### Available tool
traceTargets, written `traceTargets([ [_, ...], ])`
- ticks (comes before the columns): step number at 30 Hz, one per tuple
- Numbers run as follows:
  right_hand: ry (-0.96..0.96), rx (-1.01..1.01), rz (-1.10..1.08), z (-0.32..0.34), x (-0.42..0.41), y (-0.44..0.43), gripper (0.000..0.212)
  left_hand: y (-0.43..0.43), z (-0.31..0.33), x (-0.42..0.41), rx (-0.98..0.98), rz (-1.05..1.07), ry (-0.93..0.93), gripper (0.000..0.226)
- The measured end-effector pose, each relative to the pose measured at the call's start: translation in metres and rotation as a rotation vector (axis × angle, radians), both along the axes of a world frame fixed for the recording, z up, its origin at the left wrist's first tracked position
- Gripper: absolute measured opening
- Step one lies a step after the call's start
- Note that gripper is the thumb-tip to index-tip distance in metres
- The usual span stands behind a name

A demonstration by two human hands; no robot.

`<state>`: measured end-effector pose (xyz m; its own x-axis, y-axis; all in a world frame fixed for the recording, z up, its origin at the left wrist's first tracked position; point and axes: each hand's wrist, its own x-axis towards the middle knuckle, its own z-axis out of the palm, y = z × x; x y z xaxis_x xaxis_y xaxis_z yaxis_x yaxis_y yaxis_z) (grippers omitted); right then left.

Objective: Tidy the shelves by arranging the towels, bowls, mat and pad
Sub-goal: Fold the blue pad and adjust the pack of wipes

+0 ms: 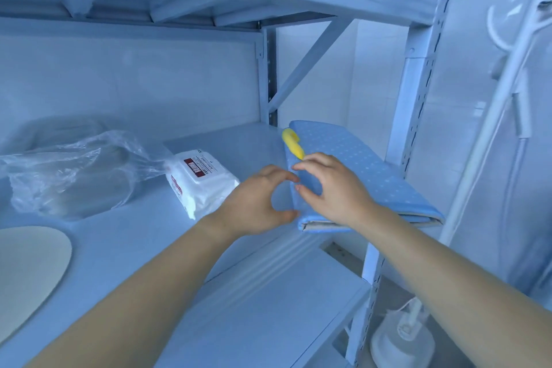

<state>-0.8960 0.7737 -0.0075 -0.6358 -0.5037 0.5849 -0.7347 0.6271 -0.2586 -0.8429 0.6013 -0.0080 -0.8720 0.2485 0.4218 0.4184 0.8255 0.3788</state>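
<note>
My right hand (pixel 331 188) lies loose-fingered on the blue pad (pixel 376 164). My left hand (pixel 257 203) curves open, perhaps touching its edge. The red label on the wipes pack (pixel 203 181) is unreadable.

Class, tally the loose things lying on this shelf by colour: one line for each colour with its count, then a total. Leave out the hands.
Blue: 1, the folded pad
Yellow: 1, the hooked piece at the pad's far corner
White: 1, the wrapped pack with a red label
Clear: 1, the plastic bag
Beige: 1, the round mat
Total: 5
</note>
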Motion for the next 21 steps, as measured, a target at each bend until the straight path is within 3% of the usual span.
traceTargets([
  [4, -0.047, 0.063, -0.016, -0.007, -0.011, 0.049, 0.033, 0.037, -0.006, -0.005, -0.072, -0.054, -0.057, 0.068],
  [8, -0.087, 0.068, 0.045, -0.014, -0.018, 0.080, 0.031, 0.057, -0.016, -0.006, -0.099, 0.048, -0.077, 0.059],
  [13, -0.195, 0.189, 0.159, -0.025, -0.023, 0.100, 0.046, 0.072, -0.021, 0.001, -0.060, 0.174, -0.098, 0.053],
  [17, -0.172, 0.296, 0.175, -0.030, -0.030, 0.113, 0.071, 0.088, -0.026, 0.007, -0.058, 0.245, -0.086, 0.049],
  [21, -0.130, 0.302, 0.177, -0.034, -0.035, 0.125, 0.069, 0.109, -0.034, 0.011, -0.109, 0.316, -0.010, 0.048],
])
